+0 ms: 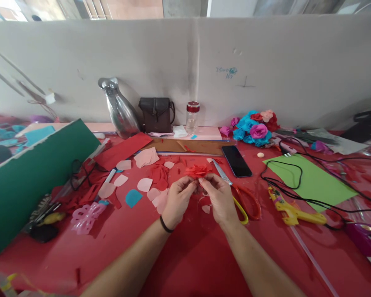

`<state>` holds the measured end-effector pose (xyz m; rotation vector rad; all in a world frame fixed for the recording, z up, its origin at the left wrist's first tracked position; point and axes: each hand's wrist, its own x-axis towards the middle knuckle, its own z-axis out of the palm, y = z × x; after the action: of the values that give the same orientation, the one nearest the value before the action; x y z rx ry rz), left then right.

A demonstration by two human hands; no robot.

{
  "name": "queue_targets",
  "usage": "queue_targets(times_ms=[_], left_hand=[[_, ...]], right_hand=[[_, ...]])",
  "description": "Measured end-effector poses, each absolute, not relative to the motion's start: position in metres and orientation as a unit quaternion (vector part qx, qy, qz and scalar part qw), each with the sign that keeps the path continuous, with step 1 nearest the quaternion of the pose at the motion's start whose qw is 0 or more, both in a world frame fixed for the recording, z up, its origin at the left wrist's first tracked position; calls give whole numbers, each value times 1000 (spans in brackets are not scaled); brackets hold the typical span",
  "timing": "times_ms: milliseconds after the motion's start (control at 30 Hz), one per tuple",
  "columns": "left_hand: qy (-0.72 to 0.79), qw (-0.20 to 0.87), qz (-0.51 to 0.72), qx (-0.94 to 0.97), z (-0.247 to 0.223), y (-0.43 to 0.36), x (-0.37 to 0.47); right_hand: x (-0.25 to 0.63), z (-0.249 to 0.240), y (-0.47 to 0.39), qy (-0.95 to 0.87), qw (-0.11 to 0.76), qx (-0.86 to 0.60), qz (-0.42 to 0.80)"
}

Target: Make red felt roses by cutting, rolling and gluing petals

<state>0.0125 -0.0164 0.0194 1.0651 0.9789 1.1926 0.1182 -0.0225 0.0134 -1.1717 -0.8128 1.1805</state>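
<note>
Nearest the camera: two bare forearms (132, 255), reaching in over a glossy red table covering (188, 264). Thin black band (166, 225) on left wrist.

Left hand (177, 198): thumb and fingertips together, pinched on the underside of a ruffled, layered red paper flower (198, 170). Right hand (221, 198): same, thumb and fingers closed on the flower's base from the other side. Flower is held up between both hands, mid-table; whether it has a stem or core, cannot tell, fingers cover it.

Progress, my judgement: flower partly built. Several petals look gathered into a round head; whether they are fixed at the base, cannot tell. Loose stock remains: flat red paper petals (159, 175) just left of the flower, rounded pale pink paper petals (144, 185) and a rounded blue paper petal (133, 198) farther left, all unattached.

Tools out of hand: metal scissors with red and yellow handles (221, 171) just beside right hand, translucent yellow glue gun (299, 215) well to the right. At the back, a blue, pink and red paper flower bunch (255, 128) looks finished.
</note>
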Motion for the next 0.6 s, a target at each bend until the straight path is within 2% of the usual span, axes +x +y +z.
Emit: queue_targets(times_ms=[400, 600], left_hand=[[450, 537, 526, 481, 9, -16, 15], [447, 548, 533, 464, 9, -16, 13]], right_hand=[[116, 10, -24, -413, 593, -515, 460], [117, 4, -24, -421, 577, -498, 491]])
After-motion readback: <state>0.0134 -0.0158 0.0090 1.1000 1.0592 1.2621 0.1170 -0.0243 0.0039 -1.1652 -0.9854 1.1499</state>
